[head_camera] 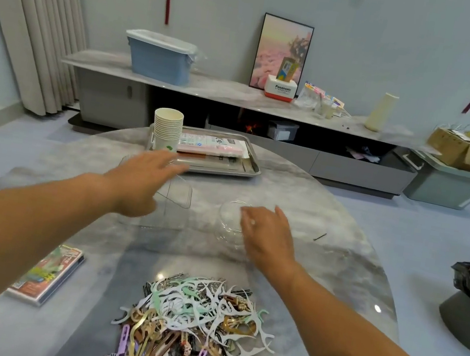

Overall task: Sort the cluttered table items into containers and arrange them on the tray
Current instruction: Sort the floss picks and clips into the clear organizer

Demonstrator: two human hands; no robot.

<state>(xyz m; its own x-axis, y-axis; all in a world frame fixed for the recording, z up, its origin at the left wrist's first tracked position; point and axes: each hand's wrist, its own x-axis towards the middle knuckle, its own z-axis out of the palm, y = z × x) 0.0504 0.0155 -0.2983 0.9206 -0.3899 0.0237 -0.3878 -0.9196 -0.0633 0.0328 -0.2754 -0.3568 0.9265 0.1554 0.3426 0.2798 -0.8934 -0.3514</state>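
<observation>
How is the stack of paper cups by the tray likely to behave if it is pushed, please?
The stack of paper cups stands tall and narrow beside the tray, so it would probably tip rather than slide. Being paper, it likely feels light and crushes easily.

The table (330, 211) has a polished, marble-patterned grey top that shows glossy highlights. The tray (247, 167) is brushed, reflective metal. The cups (167, 130) are matt cream paper. The box (175, 199) and the bowl (230, 220) are clear and smooth; glass or plastic cannot be told. The pile (192, 325) holds matt white and mint plastic picks and shiny gold-toned clips.
</observation>
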